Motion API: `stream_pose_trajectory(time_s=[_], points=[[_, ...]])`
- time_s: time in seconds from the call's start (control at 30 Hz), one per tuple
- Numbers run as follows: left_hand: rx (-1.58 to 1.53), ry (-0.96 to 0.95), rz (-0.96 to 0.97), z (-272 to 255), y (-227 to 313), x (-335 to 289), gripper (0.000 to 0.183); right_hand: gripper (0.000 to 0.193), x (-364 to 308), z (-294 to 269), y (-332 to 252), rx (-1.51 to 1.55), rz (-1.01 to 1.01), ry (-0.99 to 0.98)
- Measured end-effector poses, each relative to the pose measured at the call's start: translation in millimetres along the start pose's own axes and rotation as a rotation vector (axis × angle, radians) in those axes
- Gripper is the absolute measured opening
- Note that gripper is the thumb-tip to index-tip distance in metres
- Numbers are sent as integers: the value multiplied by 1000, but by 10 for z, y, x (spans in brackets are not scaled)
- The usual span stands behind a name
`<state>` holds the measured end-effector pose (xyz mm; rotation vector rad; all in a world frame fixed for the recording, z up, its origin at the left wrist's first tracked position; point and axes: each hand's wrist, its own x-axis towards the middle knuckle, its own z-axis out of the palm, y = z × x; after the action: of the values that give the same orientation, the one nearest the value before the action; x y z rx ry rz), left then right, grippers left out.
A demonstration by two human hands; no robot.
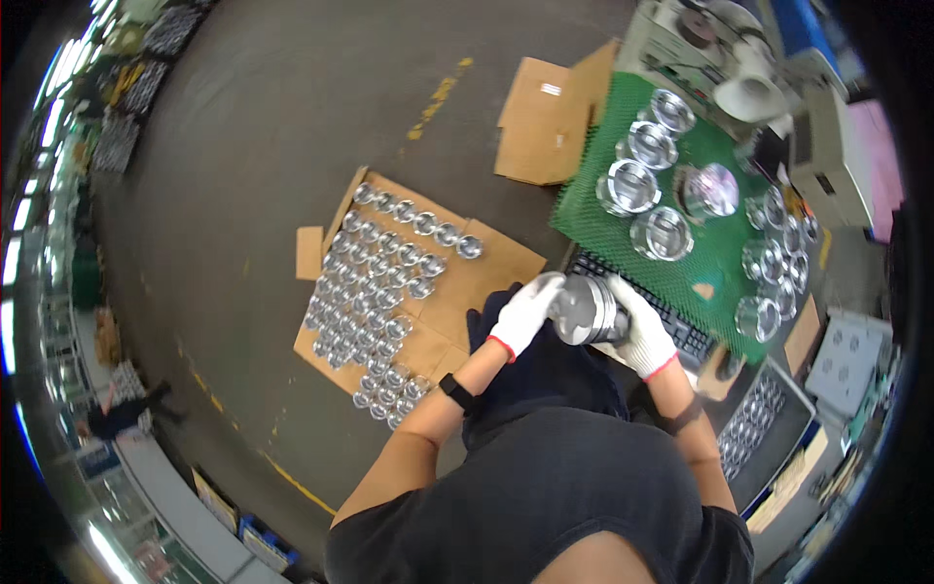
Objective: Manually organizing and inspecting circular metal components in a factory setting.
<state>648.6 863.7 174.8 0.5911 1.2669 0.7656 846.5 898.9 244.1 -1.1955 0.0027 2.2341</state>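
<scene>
Dark shirt fabric (574, 477) spreads across the frame's bottom. Right of centre, the gloved left hand (526, 313) and right hand (644, 329) curl closed around opposite sides of a grey piston (582, 310); shiny pistons (664, 235) stand on green matting (586, 216), upper right.

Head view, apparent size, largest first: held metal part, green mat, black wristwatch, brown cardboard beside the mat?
1. Green mat, partly covered
2. Brown cardboard
3. Held metal part
4. Black wristwatch
</scene>
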Motion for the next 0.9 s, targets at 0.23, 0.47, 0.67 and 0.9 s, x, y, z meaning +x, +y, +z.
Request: stream_pose_trajectory(time_s=[0.23,0.47,0.67,0.9], points=[[-270,-252,-234,-124,-426,223,56,23,175,-142,-28,-2014,-874,204],[-745,-335,-377,405,-276,762,55,20,763,7,-78,-2222,-980,472],[-808,-214,-376,539,-217,1063,53,26,821,25,-63,-2208,-944,653],[-601,-424,-415,126,-112,1177,61,72,336,342,-537,-2064,-821,820]])
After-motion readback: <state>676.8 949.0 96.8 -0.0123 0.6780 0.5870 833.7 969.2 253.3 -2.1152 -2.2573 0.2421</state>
